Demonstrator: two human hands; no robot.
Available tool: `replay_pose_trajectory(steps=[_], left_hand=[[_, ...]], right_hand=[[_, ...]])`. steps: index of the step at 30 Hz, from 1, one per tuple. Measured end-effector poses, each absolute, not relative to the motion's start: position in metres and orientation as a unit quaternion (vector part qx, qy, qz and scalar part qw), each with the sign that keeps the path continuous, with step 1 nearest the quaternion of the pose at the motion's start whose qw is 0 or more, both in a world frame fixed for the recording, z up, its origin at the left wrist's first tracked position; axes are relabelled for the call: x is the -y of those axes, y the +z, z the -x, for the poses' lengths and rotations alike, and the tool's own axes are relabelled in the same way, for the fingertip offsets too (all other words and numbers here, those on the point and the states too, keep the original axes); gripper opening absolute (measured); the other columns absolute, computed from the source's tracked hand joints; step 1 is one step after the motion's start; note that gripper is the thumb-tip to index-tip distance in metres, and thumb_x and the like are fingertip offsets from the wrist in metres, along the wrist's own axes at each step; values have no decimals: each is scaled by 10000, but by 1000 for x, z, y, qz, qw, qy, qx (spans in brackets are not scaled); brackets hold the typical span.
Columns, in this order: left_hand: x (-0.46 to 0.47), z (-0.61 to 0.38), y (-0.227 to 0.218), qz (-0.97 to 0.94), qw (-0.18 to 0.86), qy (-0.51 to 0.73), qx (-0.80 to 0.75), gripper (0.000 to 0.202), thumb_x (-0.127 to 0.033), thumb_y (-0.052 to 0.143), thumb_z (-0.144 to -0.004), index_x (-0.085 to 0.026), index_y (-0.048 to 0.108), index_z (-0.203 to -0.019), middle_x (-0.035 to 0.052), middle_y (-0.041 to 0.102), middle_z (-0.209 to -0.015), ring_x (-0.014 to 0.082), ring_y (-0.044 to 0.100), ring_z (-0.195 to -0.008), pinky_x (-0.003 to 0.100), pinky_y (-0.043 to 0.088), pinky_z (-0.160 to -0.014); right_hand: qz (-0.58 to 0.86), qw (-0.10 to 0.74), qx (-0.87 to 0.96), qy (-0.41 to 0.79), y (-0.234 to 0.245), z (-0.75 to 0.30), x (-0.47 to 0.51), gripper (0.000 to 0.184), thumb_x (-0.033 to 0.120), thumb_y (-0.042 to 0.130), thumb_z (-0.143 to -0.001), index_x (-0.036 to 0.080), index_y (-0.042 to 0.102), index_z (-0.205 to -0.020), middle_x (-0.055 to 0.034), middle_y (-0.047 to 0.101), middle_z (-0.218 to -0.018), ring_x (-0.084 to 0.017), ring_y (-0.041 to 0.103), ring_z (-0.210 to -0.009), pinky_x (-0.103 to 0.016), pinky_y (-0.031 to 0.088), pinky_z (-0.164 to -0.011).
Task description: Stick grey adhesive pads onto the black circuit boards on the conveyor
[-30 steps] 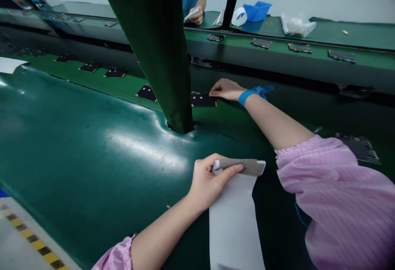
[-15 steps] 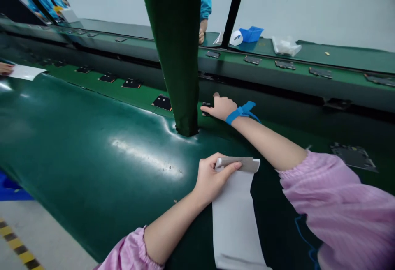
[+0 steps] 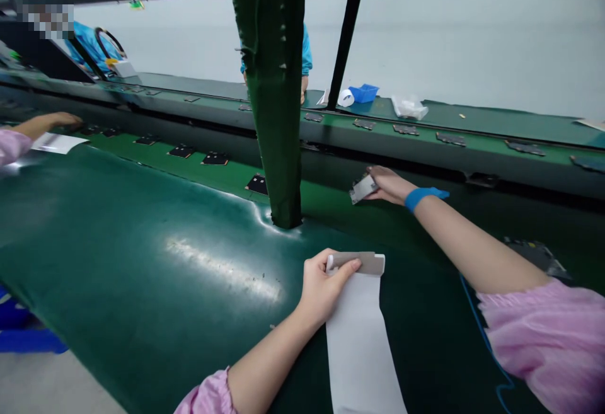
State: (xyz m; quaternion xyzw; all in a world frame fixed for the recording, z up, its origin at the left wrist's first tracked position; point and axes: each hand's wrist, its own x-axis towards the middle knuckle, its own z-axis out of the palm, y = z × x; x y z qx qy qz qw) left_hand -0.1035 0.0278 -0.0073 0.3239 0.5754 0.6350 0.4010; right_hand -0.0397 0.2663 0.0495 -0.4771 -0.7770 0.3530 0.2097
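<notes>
My left hand (image 3: 324, 291) is closed on the top end of a long white paper strip (image 3: 362, 345). That end is folded or rolled over, with a grey band under my thumb, and the strip hangs down toward me. My right hand (image 3: 388, 184), with a blue wrist strap (image 3: 425, 197) behind it, grips a small circuit board (image 3: 363, 189). The board is tilted above the green conveyor, its pale grey face toward me. My fingers hide its far side.
A green-covered post (image 3: 278, 118) rises between me and the far side. Several dark circuit boards (image 3: 215, 159) lie along the near belt, and one board (image 3: 536, 255) lies at right. More boards (image 3: 405, 130) line the far ledge. A co-worker's hand (image 3: 66, 119) is at far left.
My right hand has picked up the board beside the post and moved right with it, turning it. My left hand keeps the paper strip. The view has tilted upward.
</notes>
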Motion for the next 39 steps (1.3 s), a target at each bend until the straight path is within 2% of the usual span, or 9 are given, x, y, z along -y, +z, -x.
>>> replay_pose_trajectory(steps=[3,7,11,14,20,26,32,36,39], left_hand=[[-28,104,-7,-306,410,638,-575,235,-353,732,-700,-152,632,-629,-29,547,-591,109,487,-573,216,361,-538],[-29,104,-9,-294,413,642,-575,269,-381,738,-691,-158,609,-613,-40,521,-570,103,464,-547,213,345,-511],[-29,105,-9,-304,406,642,-575,260,-372,745,-685,-160,613,-612,-38,535,-571,104,468,-549,217,352,-516],[-29,105,-6,-304,406,644,-572,253,-363,747,-677,-156,617,-612,-35,537,-563,102,462,-544,220,357,-522],[-28,102,-2,-289,425,653,-556,248,-374,742,-677,-152,632,-658,-19,556,-588,110,471,-558,236,369,-542],[-29,102,-4,-271,438,660,-547,378,-435,758,-636,-174,498,-556,-48,458,-549,92,407,-527,235,316,-516],[-29,102,-4,-270,437,658,-550,370,-387,744,-657,-178,462,-541,-51,429,-554,92,388,-534,241,290,-514],[-29,102,-5,-259,435,665,-549,365,-368,747,-655,-178,455,-546,-52,425,-554,89,381,-533,236,288,-513],[-28,101,-4,-254,435,667,-549,369,-383,765,-637,-170,477,-549,-53,439,-542,86,395,-525,227,303,-513]], right_hand=[[521,195,755,348,43,4,-267,290,279,455,-823,174,550,-1076,-121,669,-867,-285,667,-845,-467,571,-724],[507,229,785,271,43,-30,-235,317,318,572,-759,196,610,-1049,-141,640,-1076,-352,549,-1125,-526,455,-946],[355,215,858,302,53,-40,-178,326,507,505,-837,235,674,-896,-97,616,-1107,-278,590,-1036,-425,509,-874],[308,179,888,291,58,-38,-150,356,568,521,-829,253,681,-790,-83,569,-1106,-259,580,-1031,-398,507,-860],[296,144,908,260,53,-41,-151,400,636,491,-808,297,684,-718,-85,559,-1084,-280,583,-1020,-408,507,-823],[302,156,912,232,42,-41,-163,490,764,454,-732,337,672,-631,-93,596,-997,-303,610,-928,-439,518,-705],[353,168,895,216,50,-45,-162,553,858,415,-649,371,673,-602,-95,632,-983,-326,631,-893,-448,524,-620],[395,213,863,233,62,-29,-179,556,864,502,-563,341,691,-585,-111,657,-979,-323,648,-836,-442,517,-619],[360,228,848,316,58,7,-199,468,738,601,-593,283,708,-625,-111,673,-1006,-310,655,-859,-425,534,-693]])
